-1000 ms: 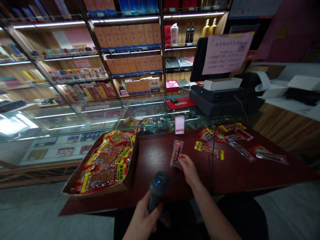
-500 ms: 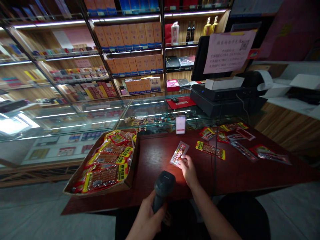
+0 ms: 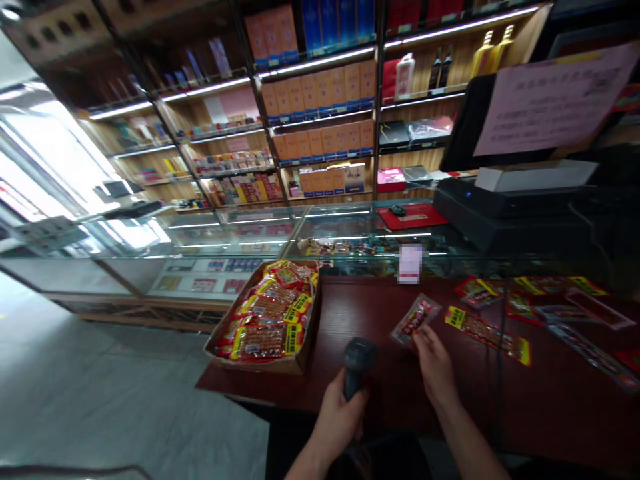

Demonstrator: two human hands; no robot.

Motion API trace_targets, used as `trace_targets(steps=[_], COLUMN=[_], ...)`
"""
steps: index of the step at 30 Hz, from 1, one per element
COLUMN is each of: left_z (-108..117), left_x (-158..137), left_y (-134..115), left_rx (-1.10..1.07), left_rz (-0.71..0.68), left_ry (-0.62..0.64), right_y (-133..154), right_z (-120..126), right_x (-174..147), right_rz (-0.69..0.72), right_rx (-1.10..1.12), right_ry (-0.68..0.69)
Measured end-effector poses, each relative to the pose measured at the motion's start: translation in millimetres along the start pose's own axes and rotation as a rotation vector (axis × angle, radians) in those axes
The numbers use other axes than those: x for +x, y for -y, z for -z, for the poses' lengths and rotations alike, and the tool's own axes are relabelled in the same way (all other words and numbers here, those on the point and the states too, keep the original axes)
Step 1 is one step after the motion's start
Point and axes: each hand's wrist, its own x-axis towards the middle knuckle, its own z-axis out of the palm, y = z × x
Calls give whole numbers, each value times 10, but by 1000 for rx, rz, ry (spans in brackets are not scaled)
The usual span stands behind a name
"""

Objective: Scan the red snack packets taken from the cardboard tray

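Observation:
My left hand (image 3: 340, 413) is wrapped round the handle of a dark barcode scanner (image 3: 359, 357), its head tilted up over the front of the table. Between the fingers and thumb of my right hand (image 3: 436, 357) is a snack packet (image 3: 415, 319), clear-edged with a red and white print. The packet is just above or on the dark red table (image 3: 350, 313); I cannot tell which. To the left sits an open cardboard box (image 3: 295, 363) full of red and yellow snack packets (image 3: 267, 340). A long yellow-ended snack packet (image 3: 487, 335) lies right of my right hand.
More loose packets (image 3: 580, 323) are spread over the table's right side. Behind it runs a glass display counter (image 3: 240, 233), with a monitor (image 3: 470, 127) and a black cash drawer (image 3: 520, 220) at the right. A dark cable crosses the table's right part.
The view has swung left, so everything appears further right. The packet in my right hand is tilted more. Both hands keep hold of the same things.

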Motion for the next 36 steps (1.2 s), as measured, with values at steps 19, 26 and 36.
trace_targets(steps=[19,26,36], left_z=[276,290,362], left_x=[290,391,481], left_y=[220,304,406], left_rx=[-121,-126,-159], left_rz=[-33,-20,17], left_ry=[-134,-134,-118], right_y=[785,504,199], right_z=[-3373,-2100,881], right_x=[96,277,902], right_rz=[723,836,422], right_rx=[-880,-796,-1415], right_ry=[845,578,-226])
